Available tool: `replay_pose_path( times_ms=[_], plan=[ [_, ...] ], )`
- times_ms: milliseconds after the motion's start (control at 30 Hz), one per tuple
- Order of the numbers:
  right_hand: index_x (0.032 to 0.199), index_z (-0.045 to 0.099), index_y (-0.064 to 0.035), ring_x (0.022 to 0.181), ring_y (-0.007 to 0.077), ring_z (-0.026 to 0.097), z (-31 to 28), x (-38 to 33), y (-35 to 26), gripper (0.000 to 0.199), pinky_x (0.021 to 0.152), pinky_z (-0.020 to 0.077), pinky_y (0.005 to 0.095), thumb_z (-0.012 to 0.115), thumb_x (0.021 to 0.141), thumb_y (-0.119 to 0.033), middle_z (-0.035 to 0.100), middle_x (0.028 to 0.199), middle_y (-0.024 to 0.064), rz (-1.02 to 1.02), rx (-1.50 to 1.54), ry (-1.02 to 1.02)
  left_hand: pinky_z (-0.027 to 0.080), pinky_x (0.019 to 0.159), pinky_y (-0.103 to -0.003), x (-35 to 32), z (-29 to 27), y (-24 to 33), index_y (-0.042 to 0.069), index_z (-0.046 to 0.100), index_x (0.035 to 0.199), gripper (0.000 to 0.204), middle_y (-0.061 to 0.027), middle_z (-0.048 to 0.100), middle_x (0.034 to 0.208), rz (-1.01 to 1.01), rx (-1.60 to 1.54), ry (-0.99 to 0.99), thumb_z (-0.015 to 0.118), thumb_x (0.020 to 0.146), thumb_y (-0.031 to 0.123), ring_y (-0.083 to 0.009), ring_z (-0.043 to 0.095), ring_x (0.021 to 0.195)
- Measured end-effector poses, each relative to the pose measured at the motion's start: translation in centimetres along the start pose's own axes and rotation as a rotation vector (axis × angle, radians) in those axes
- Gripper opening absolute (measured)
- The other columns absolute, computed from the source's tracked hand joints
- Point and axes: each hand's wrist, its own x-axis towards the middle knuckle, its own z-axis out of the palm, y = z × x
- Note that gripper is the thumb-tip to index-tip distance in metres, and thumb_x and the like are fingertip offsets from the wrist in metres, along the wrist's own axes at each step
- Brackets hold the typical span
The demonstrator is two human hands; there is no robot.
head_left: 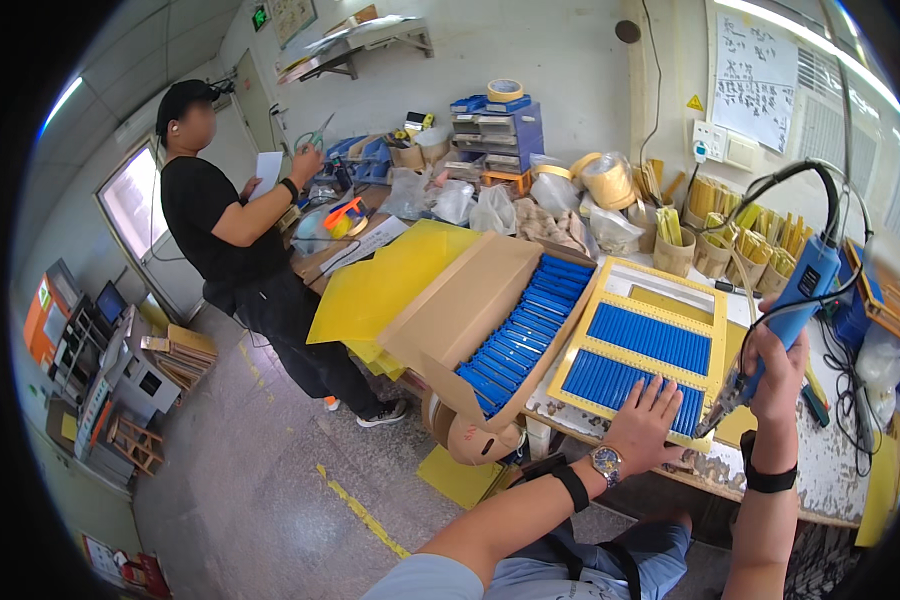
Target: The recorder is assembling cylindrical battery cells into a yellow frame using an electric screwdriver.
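Note:
On the workbench lies a yellow frame [715, 300] with dotted rims, holding two rows of narrow blue strips [652, 338]. My left hand [642, 425], a watch at its wrist, lies with fingers stretched over the near row. My right hand [776, 375] is wrapped round a blue handheld power tool [808, 285] with a cable at its top. The tool's metal front end points down at the frame's near right corner; whether it touches cannot be told. Left of the frame, an open cardboard box [450, 310] holds many similar blue strips [525, 335].
Yellow sheets [390, 280] lie beyond the box. Cups of yellow strips [675, 250], plastic bags [495, 212] and a drawer cabinet [498, 135] line the wall. Loose black cables [845, 395] lie at the right. At the left, a person [235, 210] stands holding scissors [315, 135] and paper.

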Motion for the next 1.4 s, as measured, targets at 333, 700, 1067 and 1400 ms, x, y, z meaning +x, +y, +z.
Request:
replay_pose_path(
  times_ms=[333,700,1067,1400],
  plan=[
    [0.109,0.052,0.0001,0.048,0.0090,0.045,-0.1,0.2,0.7,0.026,0.047,0.0373,0.0237,0.061,0.088,-0.011,0.051,0.063,0.0006,0.008,0.020,-0.054,0.029,0.118,-0.054,0.2,-0.3,-0.5,-0.004,0.054,0.139,0.089,-0.0228,0.052,0.147,-0.004,-0.009,-0.020,0.077,0.075,0.053,-0.0411,0.044,0.139],
    [0.116,0.055,-0.0014,0.054,0.0077,0.046,1.3,6.1,-2.9,0.029,0.051,0.0375,0.0228,0.062,0.091,-0.015,0.052,0.071,0.0002,-0.050,-0.008,-0.051,0.030,0.118,-0.051,0.0,-1.0,-0.4,-0.002,0.053,0.139,0.088,-0.0194,0.051,0.148,-0.028,-0.028,-0.043,0.074,0.079,0.059,-0.0370,0.043,0.140],
    [0.130,0.056,0.0022,0.100,0.0109,0.057,1.0,7.6,-2.6,0.038,0.088,0.0454,0.0276,0.064,0.099,-0.019,0.062,0.113,0.0058,-0.187,-0.260,0.048,0.025,0.121,-0.050,-0.8,-1.0,-0.7,-0.003,0.046,0.146,0.091,-0.0201,0.045,0.153,-0.081,-0.007,-0.140,0.066,0.085,0.061,-0.0375,0.035,0.146],
    [0.117,0.060,0.0011,0.103,0.0246,0.061,-3.8,-8.4,6.1,0.029,0.094,0.0470,0.0366,0.067,0.089,-0.005,0.065,0.109,0.0130,-0.048,-0.860,-0.182,0.025,0.120,-0.052,-0.7,-2.9,-0.5,-0.003,0.045,0.146,0.088,-0.0237,0.044,0.152,-0.045,-0.119,-0.135,0.070,0.085,0.055,-0.0418,0.035,0.145]
  ],
)
